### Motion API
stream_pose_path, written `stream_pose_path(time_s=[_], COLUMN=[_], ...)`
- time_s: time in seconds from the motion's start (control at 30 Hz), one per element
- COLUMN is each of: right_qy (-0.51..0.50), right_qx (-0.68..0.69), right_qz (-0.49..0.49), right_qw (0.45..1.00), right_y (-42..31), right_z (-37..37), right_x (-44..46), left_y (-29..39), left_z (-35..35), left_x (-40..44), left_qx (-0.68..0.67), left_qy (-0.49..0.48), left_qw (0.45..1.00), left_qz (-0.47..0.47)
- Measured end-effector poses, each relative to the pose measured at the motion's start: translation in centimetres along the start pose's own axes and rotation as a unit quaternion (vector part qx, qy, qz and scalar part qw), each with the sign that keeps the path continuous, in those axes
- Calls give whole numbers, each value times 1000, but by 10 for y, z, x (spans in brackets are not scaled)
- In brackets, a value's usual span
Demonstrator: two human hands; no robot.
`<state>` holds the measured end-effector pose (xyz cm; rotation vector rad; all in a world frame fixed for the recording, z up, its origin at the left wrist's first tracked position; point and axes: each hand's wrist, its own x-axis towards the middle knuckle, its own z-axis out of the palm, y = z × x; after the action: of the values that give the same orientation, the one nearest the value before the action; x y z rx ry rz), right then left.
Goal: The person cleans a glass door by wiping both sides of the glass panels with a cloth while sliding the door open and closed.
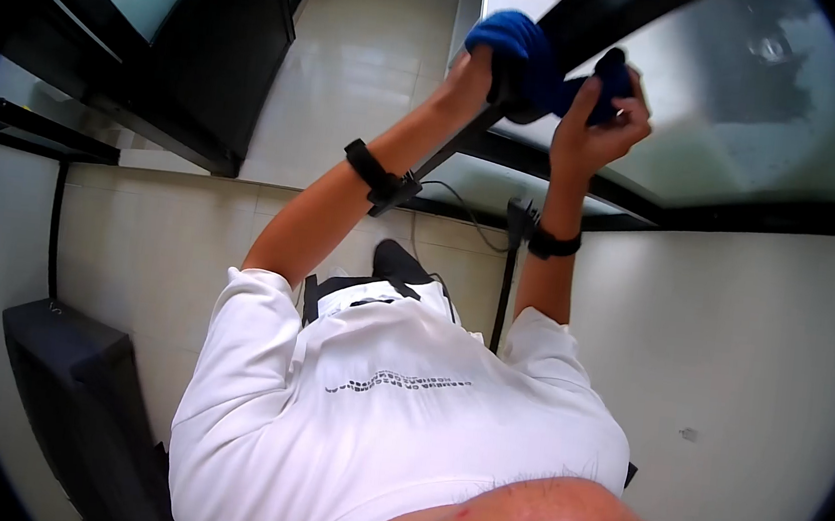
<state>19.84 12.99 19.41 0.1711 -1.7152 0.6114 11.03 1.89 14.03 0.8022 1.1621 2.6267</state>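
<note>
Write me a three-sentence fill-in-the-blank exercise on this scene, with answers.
The left hand and right hand touch soft, crumpled cloth coloured ____.
The number of bare forearms wearing a black strap is ____.
The loose white fabric T-shirt has short ____.
Answers: blue; two; sleeves.

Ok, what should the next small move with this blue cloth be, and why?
Probably slide the blue cloth slightly along the black bar: it's bunched over the left hand at the bar, and the right hand has its other end.
</note>
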Motion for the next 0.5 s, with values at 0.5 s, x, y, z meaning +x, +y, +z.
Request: stream_pose_path(time_s=[0.5], right_qy=[140], right_qx=[-195], right_qz=[44], right_qw=[970], right_y=[10], right_z=[54], right_x=[-75], left_y=[22], left_z=[-13], left_x=[32], left_qx=[193], left_qy=[-240], left_qw=[951], left_qz=[38])
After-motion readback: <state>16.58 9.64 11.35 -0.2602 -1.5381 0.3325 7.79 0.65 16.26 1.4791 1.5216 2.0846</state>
